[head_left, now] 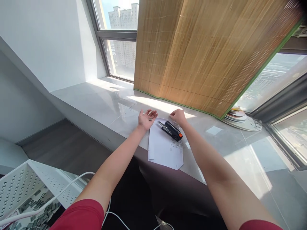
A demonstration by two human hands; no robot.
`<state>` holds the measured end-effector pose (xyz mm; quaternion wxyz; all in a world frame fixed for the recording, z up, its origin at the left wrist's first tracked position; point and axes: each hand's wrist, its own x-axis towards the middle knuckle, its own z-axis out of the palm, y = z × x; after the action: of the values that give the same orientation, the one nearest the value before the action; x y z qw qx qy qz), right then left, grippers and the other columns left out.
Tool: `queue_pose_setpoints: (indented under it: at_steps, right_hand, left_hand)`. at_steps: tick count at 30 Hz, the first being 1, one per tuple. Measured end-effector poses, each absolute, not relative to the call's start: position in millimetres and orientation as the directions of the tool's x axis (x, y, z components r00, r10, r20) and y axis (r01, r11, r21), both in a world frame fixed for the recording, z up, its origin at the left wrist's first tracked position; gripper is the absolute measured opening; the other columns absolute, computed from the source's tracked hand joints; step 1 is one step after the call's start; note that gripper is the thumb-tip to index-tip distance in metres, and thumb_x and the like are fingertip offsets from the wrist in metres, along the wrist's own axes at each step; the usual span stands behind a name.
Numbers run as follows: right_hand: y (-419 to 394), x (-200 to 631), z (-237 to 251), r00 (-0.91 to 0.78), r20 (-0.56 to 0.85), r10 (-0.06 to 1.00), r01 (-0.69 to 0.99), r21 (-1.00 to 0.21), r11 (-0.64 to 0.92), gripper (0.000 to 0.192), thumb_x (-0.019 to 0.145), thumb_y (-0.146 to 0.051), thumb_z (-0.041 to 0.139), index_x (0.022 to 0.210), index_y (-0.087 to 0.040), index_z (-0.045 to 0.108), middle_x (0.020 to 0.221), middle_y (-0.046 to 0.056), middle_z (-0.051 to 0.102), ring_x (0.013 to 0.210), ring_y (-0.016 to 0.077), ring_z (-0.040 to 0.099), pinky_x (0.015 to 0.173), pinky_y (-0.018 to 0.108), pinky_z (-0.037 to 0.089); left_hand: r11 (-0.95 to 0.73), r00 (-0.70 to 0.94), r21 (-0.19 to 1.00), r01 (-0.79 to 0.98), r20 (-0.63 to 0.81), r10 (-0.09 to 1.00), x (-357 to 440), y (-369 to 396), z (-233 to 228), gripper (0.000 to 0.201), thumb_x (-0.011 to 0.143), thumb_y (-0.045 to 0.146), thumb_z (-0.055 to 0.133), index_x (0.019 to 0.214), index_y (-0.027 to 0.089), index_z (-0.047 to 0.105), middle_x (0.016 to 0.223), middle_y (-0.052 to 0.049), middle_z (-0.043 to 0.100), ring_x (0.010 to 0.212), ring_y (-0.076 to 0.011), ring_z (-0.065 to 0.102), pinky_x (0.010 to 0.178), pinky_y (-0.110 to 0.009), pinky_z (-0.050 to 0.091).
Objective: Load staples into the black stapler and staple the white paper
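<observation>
My left hand (pixel 145 120) is palm up, fingers loosely spread. A small grey strip of staples (pixel 150 119) rests on it. My right hand (pixel 177 115) has its fingers pinched together near the far right corner of the white paper (pixel 163 150); whatever is between the fingertips is too small to make out. On the sheet, between both hands, lies a black stapler (pixel 172 131) with an orange end and its top opened, the metal staple channel showing. Many loose staples (pixel 177 143) are scattered beside and under it, on the paper's right part.
The paper reaches over the front edge of the tiled window ledge (pixel 203 147). A bamboo blind (pixel 192 54) hangs down behind. Stacked round plates or boards (pixel 240 118) stand at the right. Below left are a white perforated basket (pixel 45 179) and a white cable (pixel 69 185).
</observation>
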<state>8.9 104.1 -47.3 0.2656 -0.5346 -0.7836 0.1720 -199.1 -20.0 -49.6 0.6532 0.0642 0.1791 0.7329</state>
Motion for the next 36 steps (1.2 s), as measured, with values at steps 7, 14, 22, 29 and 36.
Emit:
queue_pose_setpoints:
  at_steps: [7,14,22,29,36]
  right_hand:
    - [51.8,-35.3,-3.5,-0.647,0.406,0.645,0.377,-0.565,0.734,0.02,0.083,-0.016,0.067,0.091,-0.021,0.085,0.087,0.004,0.081,0.076,0.0186,0.072,0.078,0.03,0.057]
    - [22.7,-60.9,1.5,-0.795,0.373,0.479,0.31,-0.43,0.848,0.026,0.081,-0.006,0.066,0.086,-0.024,0.085,0.082,0.002,0.079,0.074,0.0164,0.07,0.076,0.028,0.053]
    - [15.8,-59.1,1.7,-0.802,0.39,0.453,0.316,-0.368,0.875,0.025,0.083,-0.005,0.067,0.084,-0.024,0.084,0.085,0.003,0.079,0.075,0.0165,0.07,0.076,0.029,0.052]
    - [14.0,-64.1,-4.4,-0.811,0.402,0.425,0.279,-0.374,0.885,0.021,0.079,-0.006,0.069,0.075,-0.023,0.08,0.081,0.003,0.077,0.081,0.0187,0.069,0.08,0.032,0.055]
    - [14.4,-67.7,-8.6,-0.733,0.41,0.543,0.315,-0.503,0.805,0.017,0.072,-0.007,0.067,0.082,-0.02,0.073,0.08,0.002,0.074,0.075,0.0172,0.068,0.072,0.029,0.054]
  left_hand:
    - [-0.024,-0.077,0.369,-0.929,-0.13,0.989,-199.8,-18.6,-50.6,0.048,0.105,0.059,0.039,0.098,0.019,0.064,0.096,-0.014,0.072,0.096,-0.0261,0.074,0.084,-0.038,0.061]
    - [-0.009,-0.053,0.401,-0.916,-0.099,0.994,-200.5,-20.2,-51.8,0.049,0.105,0.06,0.036,0.1,0.019,0.063,0.103,-0.016,0.074,0.085,-0.0249,0.071,0.07,-0.034,0.056]
    - [-0.013,-0.063,0.395,-0.918,-0.113,0.992,-198.8,-21.5,-49.0,0.046,0.105,0.059,0.036,0.099,0.021,0.061,0.102,-0.014,0.074,0.084,-0.024,0.072,0.074,-0.035,0.056]
    - [-0.015,-0.069,0.439,-0.898,-0.105,0.992,-198.7,-24.0,-48.2,0.049,0.105,0.061,0.036,0.1,0.02,0.061,0.11,-0.016,0.073,0.074,-0.0213,0.067,0.071,-0.035,0.052]
    - [-0.013,-0.043,0.421,-0.907,-0.062,0.997,-197.6,-25.0,-46.3,0.049,0.106,0.059,0.037,0.104,0.019,0.064,0.097,-0.013,0.073,0.075,-0.0229,0.067,0.078,-0.037,0.053]
